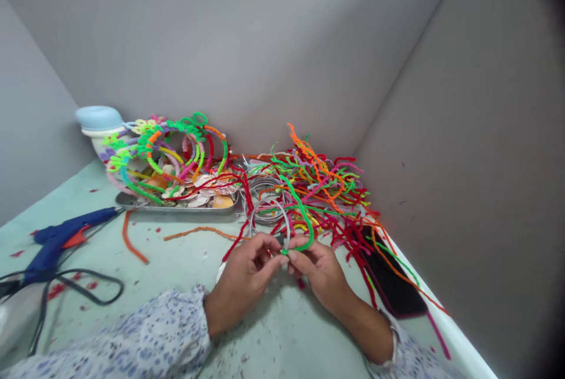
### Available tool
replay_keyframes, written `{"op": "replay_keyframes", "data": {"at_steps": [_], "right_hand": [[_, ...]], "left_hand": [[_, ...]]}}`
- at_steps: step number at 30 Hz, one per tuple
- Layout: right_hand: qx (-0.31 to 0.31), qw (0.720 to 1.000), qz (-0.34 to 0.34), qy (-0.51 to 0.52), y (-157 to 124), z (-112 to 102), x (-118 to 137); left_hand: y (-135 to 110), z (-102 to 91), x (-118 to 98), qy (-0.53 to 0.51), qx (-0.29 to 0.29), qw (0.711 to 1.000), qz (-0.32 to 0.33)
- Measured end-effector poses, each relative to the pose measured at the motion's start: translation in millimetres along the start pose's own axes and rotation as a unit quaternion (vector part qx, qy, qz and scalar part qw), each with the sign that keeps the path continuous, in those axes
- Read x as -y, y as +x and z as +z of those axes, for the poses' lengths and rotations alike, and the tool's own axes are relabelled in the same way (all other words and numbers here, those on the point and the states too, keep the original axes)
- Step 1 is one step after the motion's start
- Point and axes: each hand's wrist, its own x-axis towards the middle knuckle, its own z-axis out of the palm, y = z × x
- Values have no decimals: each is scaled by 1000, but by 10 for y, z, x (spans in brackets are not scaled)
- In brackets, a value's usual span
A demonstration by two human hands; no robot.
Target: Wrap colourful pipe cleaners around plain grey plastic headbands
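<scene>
Close together at the middle of the table, both hands work on a green pipe cleaner (304, 209) that curves upward between them. My left hand (249, 270) is closed in a pinch at the pipe cleaner's end, where a thin grey hoop (288, 220) also comes down. My right hand (320, 270) pinches the pipe cleaner just beside it, thumb and fingertips together. A small green bit shows at the meeting point of the fingertips. Exactly how the pipe cleaner lies on the hoop there is hidden by the fingers. Behind the hands lie several silvery wire hoops (260, 183).
A metal tray (176, 209) holds shells, with pipe-cleaner-wrapped hoops (198, 149) piled over it. Loose pipe cleaners (326, 173) heap at the back right, partly over a dark phone (392, 285). At left lie a blue glue gun (53, 243) with its cord and a white blue-lidded container (99, 120).
</scene>
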Motion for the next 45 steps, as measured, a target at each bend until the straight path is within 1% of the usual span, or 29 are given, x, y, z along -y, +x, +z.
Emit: {"op": "replay_keyframes", "data": {"at_steps": [3,6,12,15,22,28,33,40,45], "right_hand": [[-11,1000,-9,9,3,11,11],[-11,1000,-16,6,4,17,14],[14,999,-39,5,15,-5,-3],[36,999,-31,10,25,-21,-2],[72,997,-6,21,28,-59,1],[82,995,27,41,26,-83,-13],[92,994,30,47,21,-83,-19],[107,990,48,73,11,-97,-66],[113,989,48,84,13,-104,-65]], "left_hand": [[7,-5,19,19,10,1000,10],[18,-3,36,16,4,1000,21],[18,-11,17,-11,0,1000,19],[18,-17,22,-31,6,999,18],[42,-23,18,-98,32,994,-27],[69,-22,45,-166,74,980,-77],[92,-34,57,-221,109,965,-89],[94,-45,49,-267,145,946,-111],[104,-54,41,-261,151,946,-117]]}}
